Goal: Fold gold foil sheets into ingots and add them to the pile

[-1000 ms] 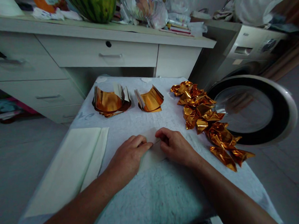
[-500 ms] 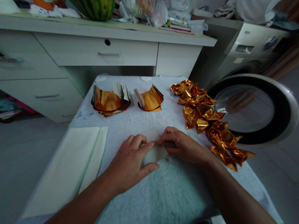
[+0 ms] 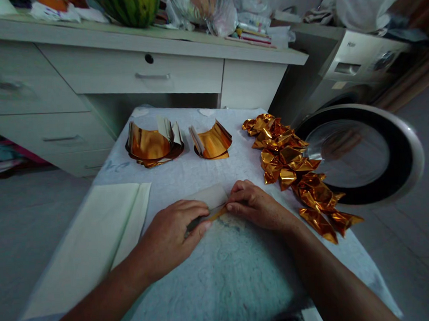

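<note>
A pale sheet of paper [image 3: 211, 195] with a gold strip along its near edge lies between my hands, partly rolled or folded. My left hand [image 3: 177, 230] pinches its left end between thumb and fingers. At its right end, the fingertips of my right hand [image 3: 251, 204] are closed on the edge. Beyond the hands stand two curved stacks of gold-faced sheets, a larger one [image 3: 150, 144] and a smaller one [image 3: 213, 142]. To the right, several crumpled gold foil pieces [image 3: 285, 158] form a row. Folded whitish sheets [image 3: 84, 241] lie at the left.
All this rests on a cloth-covered table [image 3: 222, 286]. Behind it is a white drawer cabinet [image 3: 136, 73] with a watermelon [image 3: 128, 8] and plastic bags on top. At the right, a washing machine's round door [image 3: 413, 153] hangs open beside the table.
My left hand has moved left and down, and its thumb has closed toward the fingers on the paper. The near edge has lifted, showing gold. The view has shifted slightly.
</note>
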Tool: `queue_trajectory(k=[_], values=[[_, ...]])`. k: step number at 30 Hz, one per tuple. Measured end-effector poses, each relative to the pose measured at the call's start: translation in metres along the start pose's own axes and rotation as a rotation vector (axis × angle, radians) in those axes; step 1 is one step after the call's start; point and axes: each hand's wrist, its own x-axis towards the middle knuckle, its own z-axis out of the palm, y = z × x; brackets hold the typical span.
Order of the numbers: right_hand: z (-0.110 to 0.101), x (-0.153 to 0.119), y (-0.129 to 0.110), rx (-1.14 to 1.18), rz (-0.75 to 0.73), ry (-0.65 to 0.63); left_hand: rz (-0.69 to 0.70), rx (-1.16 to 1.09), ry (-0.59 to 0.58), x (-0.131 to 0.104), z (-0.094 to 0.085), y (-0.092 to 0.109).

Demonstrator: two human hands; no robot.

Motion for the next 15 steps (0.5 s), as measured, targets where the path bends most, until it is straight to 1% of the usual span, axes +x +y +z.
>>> queue_trajectory(k=[3, 6, 11, 15], values=[[0.007, 0.003, 0.002, -0.016, 0.045, 0.080, -0.092, -0.042, -0.003, 0.000, -0.003, -0.001], [0.014, 0.007, 0.003, -0.038, 0.099, 0.168, -0.178, -0.023, 0.052, 0.002, 0.000, -0.001], [0.024, 0.012, 0.002, -0.084, 0.180, 0.243, -0.161, 0.055, 0.166, 0.005, 0.010, -0.004], [0.028, 0.012, 0.000, -0.121, 0.207, 0.292, -0.157, 0.140, 0.190, 0.007, 0.014, -0.004]])
